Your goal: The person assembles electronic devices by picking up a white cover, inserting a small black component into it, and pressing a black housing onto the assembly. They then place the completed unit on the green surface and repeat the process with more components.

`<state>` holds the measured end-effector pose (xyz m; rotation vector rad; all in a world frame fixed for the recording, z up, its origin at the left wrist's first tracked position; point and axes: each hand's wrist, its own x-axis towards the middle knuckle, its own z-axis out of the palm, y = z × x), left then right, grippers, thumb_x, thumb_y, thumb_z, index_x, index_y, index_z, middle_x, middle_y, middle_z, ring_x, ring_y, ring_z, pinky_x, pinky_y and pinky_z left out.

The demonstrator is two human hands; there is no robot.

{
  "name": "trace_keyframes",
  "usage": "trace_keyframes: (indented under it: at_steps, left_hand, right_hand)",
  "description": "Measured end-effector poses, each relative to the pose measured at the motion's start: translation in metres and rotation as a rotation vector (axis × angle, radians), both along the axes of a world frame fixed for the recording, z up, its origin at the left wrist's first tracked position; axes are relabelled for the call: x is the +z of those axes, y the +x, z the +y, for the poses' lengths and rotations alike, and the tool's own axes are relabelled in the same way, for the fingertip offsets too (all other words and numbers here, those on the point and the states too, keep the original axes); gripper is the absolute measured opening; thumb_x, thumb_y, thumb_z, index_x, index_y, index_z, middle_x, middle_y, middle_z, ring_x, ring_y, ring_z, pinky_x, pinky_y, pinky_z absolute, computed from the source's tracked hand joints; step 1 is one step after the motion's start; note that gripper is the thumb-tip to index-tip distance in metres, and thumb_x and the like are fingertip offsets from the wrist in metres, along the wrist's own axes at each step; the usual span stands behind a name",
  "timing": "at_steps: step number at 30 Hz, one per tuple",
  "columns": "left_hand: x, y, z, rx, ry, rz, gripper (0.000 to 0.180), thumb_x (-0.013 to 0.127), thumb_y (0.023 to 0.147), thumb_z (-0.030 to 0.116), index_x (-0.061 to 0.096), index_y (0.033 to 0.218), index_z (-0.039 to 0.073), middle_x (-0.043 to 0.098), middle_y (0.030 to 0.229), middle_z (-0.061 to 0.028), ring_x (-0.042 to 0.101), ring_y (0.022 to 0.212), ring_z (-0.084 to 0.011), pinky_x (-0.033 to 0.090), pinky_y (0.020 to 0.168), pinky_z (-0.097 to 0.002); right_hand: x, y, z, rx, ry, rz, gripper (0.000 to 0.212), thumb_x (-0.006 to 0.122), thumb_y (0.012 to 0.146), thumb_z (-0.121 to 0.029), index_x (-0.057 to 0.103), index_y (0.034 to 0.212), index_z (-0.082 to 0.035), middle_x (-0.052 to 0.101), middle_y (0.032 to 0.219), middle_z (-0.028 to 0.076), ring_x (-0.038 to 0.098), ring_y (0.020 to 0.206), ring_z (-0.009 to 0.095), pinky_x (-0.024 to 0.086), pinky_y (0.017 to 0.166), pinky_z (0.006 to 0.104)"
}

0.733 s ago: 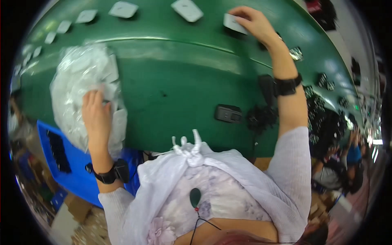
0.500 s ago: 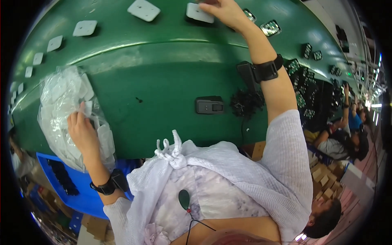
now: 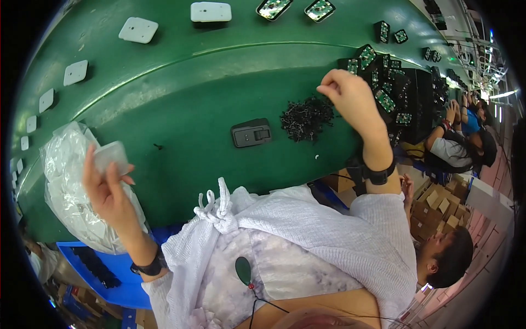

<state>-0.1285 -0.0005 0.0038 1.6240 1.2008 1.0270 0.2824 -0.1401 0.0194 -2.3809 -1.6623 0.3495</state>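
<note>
My left hand [image 3: 109, 192] holds a translucent white plastic cover [image 3: 111, 159] between its fingers, just above the clear plastic bag [image 3: 71, 186] full of similar covers. My right hand [image 3: 350, 101] hovers with thumb and fingertips drawn together beside a heap of small black parts [image 3: 308, 118]; whether anything is between the fingertips I cannot make out. Between the hands a black device with a square button [image 3: 251, 133] lies on the green table [image 3: 203, 164]. One small dark piece [image 3: 158, 146] sits nearer the bag.
Along the far side runs a row of white covers [image 3: 211, 12] and open cases with green circuit boards [image 3: 319, 10]. More boards in black cases [image 3: 385, 101] are stacked at right. A blue bin [image 3: 118, 288] stands below the left edge. People and cardboard boxes [image 3: 435, 211] are at right.
My right hand has come back from a white cover at the far side to beside the black heap. My left hand has lifted a translucent cover out of the bag. The view has shifted.
</note>
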Motion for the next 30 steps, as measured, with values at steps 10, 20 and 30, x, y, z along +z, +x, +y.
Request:
trace_keyframes:
  at_steps: [10,20,30]
  left_hand:
    - [-0.029,0.145,-0.021,-0.666,0.008,-0.012,0.02,0.062,0.088,0.008,0.06,0.107,0.002,0.065,0.087,-0.0133,0.065,0.074,-0.0261,0.051,0.07,-0.0319]
    - [-0.028,0.127,-0.029,-0.875,-0.149,0.02,0.021,0.061,0.088,0.003,0.057,0.108,0.002,0.066,0.085,-0.0153,0.063,0.065,-0.0308,0.05,0.06,-0.0335]
    - [-0.021,0.131,-0.012,-0.565,-0.33,-0.021,0.033,0.056,0.09,-0.003,0.06,0.121,0.007,0.062,0.094,-0.0061,0.053,0.056,-0.0084,0.045,0.051,-0.0215]
  right_hand:
    - [-0.032,-0.021,-0.01,-0.002,0.099,0.06,0.013,0.067,0.078,0.0,0.056,0.086,0.0,0.057,0.078,0.012,0.059,0.068,0.026,0.048,0.063,0.0345]
    - [-0.034,-0.019,-0.011,0.093,0.093,-0.059,0.014,0.063,0.076,0.003,0.054,0.086,0.0,0.057,0.08,0.013,0.059,0.078,0.031,0.049,0.069,0.039]
    - [-0.029,-0.034,-0.019,0.027,0.145,-0.128,0.017,0.061,0.077,0.005,0.057,0.092,-0.002,0.054,0.078,0.012,0.057,0.073,0.029,0.048,0.067,0.0356]
